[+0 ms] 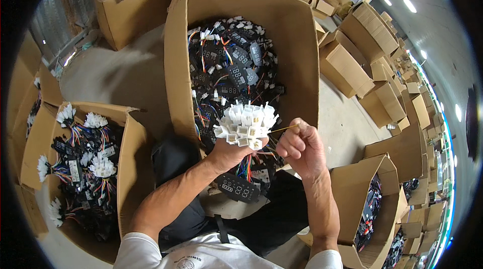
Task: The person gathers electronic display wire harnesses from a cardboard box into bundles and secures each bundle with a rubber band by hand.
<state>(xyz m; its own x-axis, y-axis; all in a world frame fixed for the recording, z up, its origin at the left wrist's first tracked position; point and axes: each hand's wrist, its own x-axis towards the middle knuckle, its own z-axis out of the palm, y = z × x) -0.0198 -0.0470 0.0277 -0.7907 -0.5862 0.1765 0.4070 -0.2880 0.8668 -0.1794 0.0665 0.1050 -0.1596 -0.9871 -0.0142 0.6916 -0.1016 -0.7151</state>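
My left hand (226, 156) is closed round a bundle of coloured wires (245, 167). A dense cluster of white plastic connectors (245, 123) stands up above that fist. From the wires' lower ends hang black digital display modules (239, 187), over my lap. Just right of the connectors, my right hand (305, 147) pinches one end of a thin yellowish strand (285, 128). The strand runs taut to the bundle; its other end is hidden there, and I cannot tell whether it is a rubber band or a tie.
Ahead stands a large open cardboard box (176, 62) heaped with loose display modules (234, 57). A smaller box (132, 163) at the left holds bundled modules with white connector heads (102, 167). Another box (347, 181) with modules is at the right. Many cartons (347, 65) line the floor beyond.
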